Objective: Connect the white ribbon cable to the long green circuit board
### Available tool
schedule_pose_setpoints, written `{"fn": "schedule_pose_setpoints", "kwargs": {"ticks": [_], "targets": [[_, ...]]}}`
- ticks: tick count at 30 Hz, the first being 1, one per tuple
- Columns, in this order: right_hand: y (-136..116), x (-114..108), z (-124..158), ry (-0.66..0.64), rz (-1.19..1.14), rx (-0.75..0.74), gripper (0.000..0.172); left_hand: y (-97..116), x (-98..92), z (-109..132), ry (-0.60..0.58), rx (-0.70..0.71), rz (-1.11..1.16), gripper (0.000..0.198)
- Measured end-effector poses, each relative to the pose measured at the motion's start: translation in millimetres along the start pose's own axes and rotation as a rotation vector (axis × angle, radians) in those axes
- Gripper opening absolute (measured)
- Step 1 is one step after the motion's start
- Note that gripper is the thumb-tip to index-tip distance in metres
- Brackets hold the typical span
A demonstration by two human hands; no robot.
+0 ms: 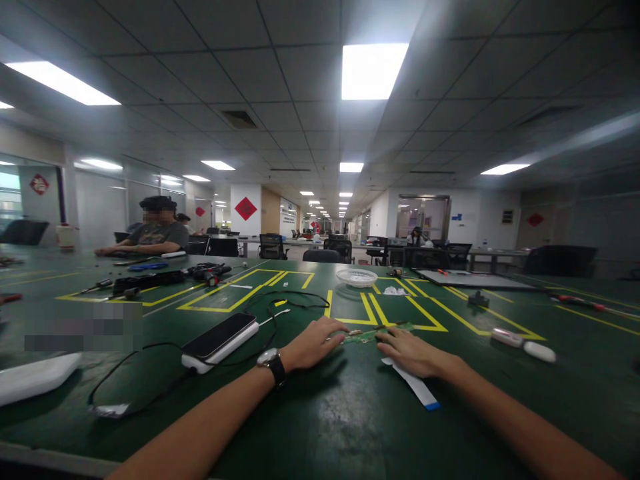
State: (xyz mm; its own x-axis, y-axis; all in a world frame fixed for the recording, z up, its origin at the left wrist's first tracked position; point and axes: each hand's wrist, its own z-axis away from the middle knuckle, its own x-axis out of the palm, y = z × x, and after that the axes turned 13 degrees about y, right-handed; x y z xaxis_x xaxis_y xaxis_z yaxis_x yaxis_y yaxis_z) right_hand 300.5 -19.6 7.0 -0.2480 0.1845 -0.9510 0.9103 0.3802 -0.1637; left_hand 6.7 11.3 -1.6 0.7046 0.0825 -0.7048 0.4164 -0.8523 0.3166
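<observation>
**Both hands flat at the board's ends**

Left hand (313, 347): grip loose, fingers stretched flat, tips touching the left end of the small green circuit board (367, 333). Right hand (413, 352): same, fingers laid out at its right end, nothing pinched. The board lies flat on the desk (350, 420) between your hands, just near of the yellow tape lines. Long axis runs left to right; which end leads, cannot tell. Step in hand reads as steadying it. Lifting it would call for a pinch on the edges. White ribbon cable (413, 385) trails near-right from under your right palm. Phone (219, 335) sits left, white basket (357, 277) far.
</observation>
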Motion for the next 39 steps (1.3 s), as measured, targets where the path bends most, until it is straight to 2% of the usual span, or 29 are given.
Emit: {"fn": "schedule_pose_setpoints", "kwargs": {"ticks": [4,8,10,12,14,17,19,21,23,30,34,39], "targets": [[-8,-1,0,0.006,-0.214,-0.150,0.053,-2,1.8,0,0.035,-0.059,0.068,0.035],[-19,-6,0,-0.002,-0.301,-0.210,0.036,3,2.6,2,-0.083,0.013,0.022,0.034],[-21,-9,-1,0.046,-0.263,-0.209,0.029,8,2.6,3,-0.155,0.056,-0.011,0.035],[-19,-15,-1,0.138,-0.141,-0.135,0.024,13,2.6,4,-0.219,0.081,-0.028,0.037],[-14,-21,-1,0.210,0.039,0.003,0.025,17,3.0,5,-0.264,0.104,-0.034,0.038],[-3,-28,2,0.126,0.225,0.196,0.036,19,4.1,5,-0.296,0.137,-0.036,0.040],[3,-28,5,0.042,0.253,0.227,0.041,19,4.9,5,-0.307,0.153,-0.040,0.041],[5,-25,6,0.020,0.246,0.189,0.039,19,5.3,5,-0.309,0.164,-0.045,0.042],[4,-20,6,0.053,0.216,0.127,0.033,19,5.4,5,-0.307,0.170,-0.050,0.042],[-15,-10,2,0.110,0.006,0.016,0.015,21,5.0,5,-0.312,0.160,-0.072,0.043],[-24,-8,4,0.157,0.040,-0.014,0.012,22,4.4,4,-0.317,0.165,-0.067,0.043],[-27,-9,6,0.153,0.042,-0.049,0.012,21,4.9,4,-0.316,0.156,-0.052,0.042]]}}
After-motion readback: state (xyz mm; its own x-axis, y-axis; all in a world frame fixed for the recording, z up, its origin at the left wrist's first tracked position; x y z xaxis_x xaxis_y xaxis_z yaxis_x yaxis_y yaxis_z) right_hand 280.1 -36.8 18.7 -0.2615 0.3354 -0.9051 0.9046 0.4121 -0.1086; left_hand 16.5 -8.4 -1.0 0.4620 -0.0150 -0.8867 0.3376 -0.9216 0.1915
